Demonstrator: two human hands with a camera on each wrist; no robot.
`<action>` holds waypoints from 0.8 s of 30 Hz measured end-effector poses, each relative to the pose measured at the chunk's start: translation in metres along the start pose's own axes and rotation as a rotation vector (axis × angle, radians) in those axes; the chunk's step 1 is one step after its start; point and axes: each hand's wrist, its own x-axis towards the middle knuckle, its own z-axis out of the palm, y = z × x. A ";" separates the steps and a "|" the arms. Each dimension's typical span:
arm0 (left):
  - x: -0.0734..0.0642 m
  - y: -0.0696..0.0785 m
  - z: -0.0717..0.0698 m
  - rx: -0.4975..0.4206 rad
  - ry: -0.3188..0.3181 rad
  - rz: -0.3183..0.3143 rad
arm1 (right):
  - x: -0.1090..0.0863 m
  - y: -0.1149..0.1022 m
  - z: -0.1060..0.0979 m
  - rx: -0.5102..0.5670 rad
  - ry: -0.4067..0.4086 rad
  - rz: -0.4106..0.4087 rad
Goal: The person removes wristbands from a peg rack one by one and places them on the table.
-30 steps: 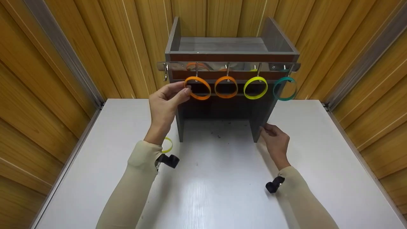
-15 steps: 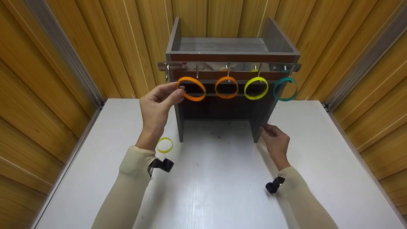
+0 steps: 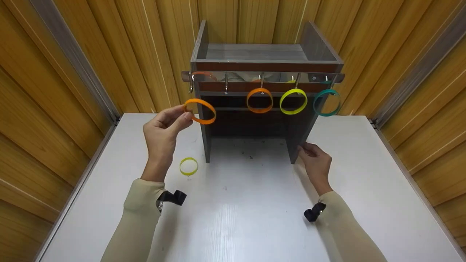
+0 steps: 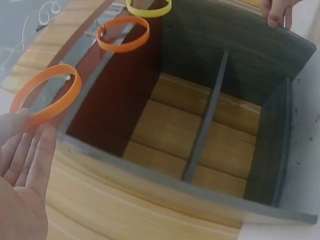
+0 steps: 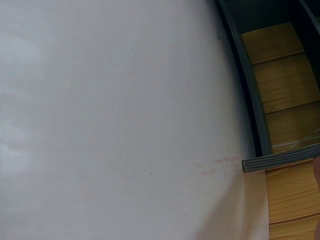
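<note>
Though glossy, specked wht tbl [image 3: 255,218], wd-panel walls [image 3: 54,91].

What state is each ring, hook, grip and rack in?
Held orange ring, off hook
Other orange ring, hanging
Upper yellow ring, hanging
Lower yellow ring, lying on table
Teal ring, hanging
Two leftmost hooks, bare
Other three hooks, occupied
Left grip, holding orange ring
Gray rack, standing
Right grip, touching rack

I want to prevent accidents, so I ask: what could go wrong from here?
The held orange band might slip and fall, since the left hand pinches only one side of it. If the right hand, at the side panel of the shelf, pushes, the shelf could shift and the hanging orange band might swing.
</note>
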 end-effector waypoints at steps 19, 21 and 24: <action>-0.017 -0.052 -0.055 0.061 0.120 -0.180 | 0.000 -0.001 0.001 -0.003 0.009 0.002; -0.019 -0.057 -0.060 0.057 0.136 -0.202 | 0.000 -0.001 0.001 -0.002 0.009 0.007; -0.021 -0.065 -0.066 0.059 0.159 -0.230 | 0.000 -0.002 0.000 -0.006 0.011 0.009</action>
